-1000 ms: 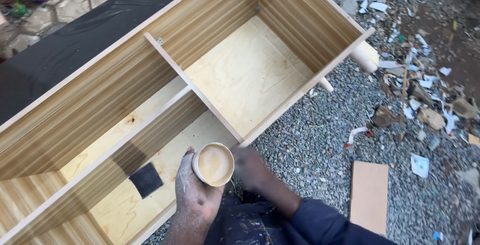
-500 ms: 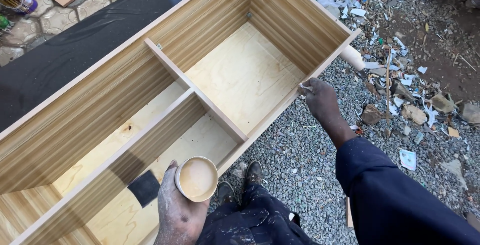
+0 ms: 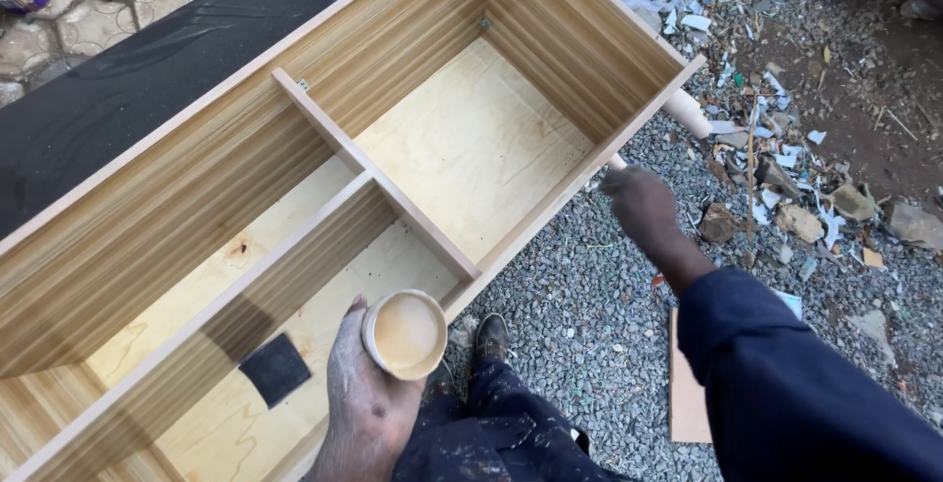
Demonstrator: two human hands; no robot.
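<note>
Holding the small round tub of tan filler paste (image 3: 406, 333) in our left hand (image 3: 368, 398), fingers wrapped around its side and its open mouth facing up, we keep it level over the near edge of the long open cabinet carcass of striped wood veneer (image 3: 550, 45). Our right hand (image 3: 640, 202) reaches out to the cabinet's front edge near its far end, fingers curled close at the rim; whether it grips anything we cannot tell. To do this well, we judge that the tub should stay upright and close by, and the right hand should press lightly along the edge. A black square pad (image 3: 276, 368) lies inside the near compartment, and grey gravel (image 3: 589, 344) covers the ground beneath us.
</note>
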